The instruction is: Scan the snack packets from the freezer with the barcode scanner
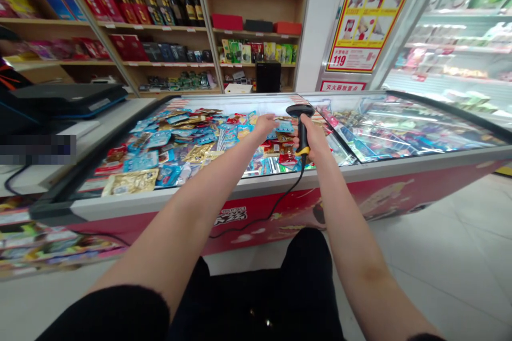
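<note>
Chest freezer [400,167] noted in shop; pkts [132,182] spread mostly L of scanner [303,138], which is held approx. upright, head up, in R hand [317,137]. Hands apart; L hand [265,125] nearer main pile, grip unconfirmed.

Both arms [212,186] extended (right fingers [307,121] curled).

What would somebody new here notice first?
Probably the black scanner with a yellow tip, gripped in the right hand above the chest freezer. Next, the heap of shiny blue, red and gold packets just below the hands, mostly to the left. Behind, at upper right, a red-and-yellow poster stands out on the wall.
</note>
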Tool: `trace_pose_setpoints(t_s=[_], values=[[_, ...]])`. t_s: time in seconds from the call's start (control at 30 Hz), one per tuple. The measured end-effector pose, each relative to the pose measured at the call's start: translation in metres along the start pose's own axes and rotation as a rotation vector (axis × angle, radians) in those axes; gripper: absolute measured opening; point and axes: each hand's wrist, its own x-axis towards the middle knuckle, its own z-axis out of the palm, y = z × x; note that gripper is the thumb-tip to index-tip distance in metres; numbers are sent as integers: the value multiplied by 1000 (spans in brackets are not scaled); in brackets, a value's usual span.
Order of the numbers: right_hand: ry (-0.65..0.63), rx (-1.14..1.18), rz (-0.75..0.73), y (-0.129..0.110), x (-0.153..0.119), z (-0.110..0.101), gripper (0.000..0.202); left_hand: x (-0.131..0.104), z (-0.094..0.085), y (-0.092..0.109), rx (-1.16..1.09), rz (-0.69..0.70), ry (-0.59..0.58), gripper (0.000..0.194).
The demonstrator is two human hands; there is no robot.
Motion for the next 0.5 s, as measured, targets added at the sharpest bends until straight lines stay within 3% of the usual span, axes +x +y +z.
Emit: trace_pose_setpoints(t_s=[0.1, 0.23, 0.37, 0.5], values=[[0, 20, 10, 3, 0, -4, 32, 0, 6, -8, 325, 106, -32, 42], [-28, 19, 44, 8, -3, 1, 31, -6, -7, -15, 496, 146, -20, 49], [-59, 8, 88, 15, -7, 19, 29, -16, -35, -15, 611, 140, 5, 52], [-101, -1, 121, 26, -11, 44, 30, -22, -75, -20, 739, 108, 62, 52]])
